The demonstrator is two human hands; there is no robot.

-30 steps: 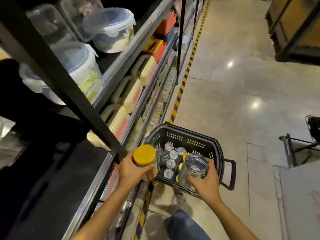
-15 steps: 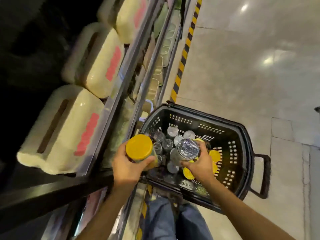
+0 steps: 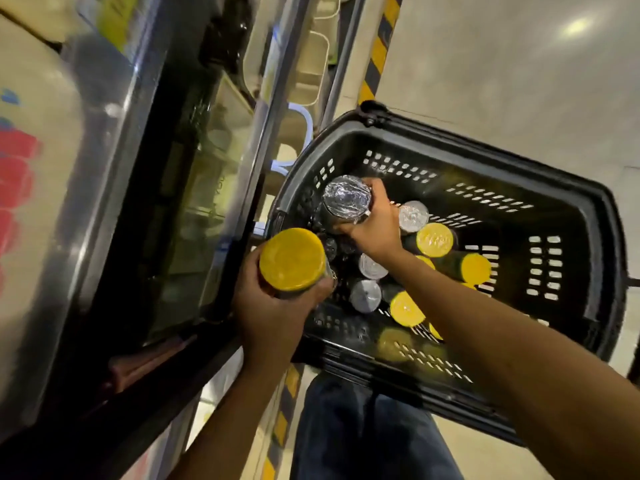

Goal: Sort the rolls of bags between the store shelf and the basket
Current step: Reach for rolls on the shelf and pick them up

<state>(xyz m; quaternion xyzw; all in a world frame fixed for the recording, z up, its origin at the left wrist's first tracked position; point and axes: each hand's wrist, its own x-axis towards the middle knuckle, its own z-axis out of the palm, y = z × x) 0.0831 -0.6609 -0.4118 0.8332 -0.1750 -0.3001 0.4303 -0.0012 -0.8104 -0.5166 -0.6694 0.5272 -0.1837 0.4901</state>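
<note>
Left hand curled round a yellow-ended roll, held upright at the near-left corner of the black basket, just beside the store shelf edge. Right hand grips a silver-ended roll upright inside the basket's left part, fingers wrapped round its body, over the other rolls. More rolls with silver and yellow ends sit packed in the basket, some upright, some tipped, and the basket stands on the floor close against the shelf.

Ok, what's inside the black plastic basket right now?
Silver-ended rolls and yellow-ended rolls sit in the black plastic basket; the right hand grips one silver-ended roll there. The forearm covers some.
</note>
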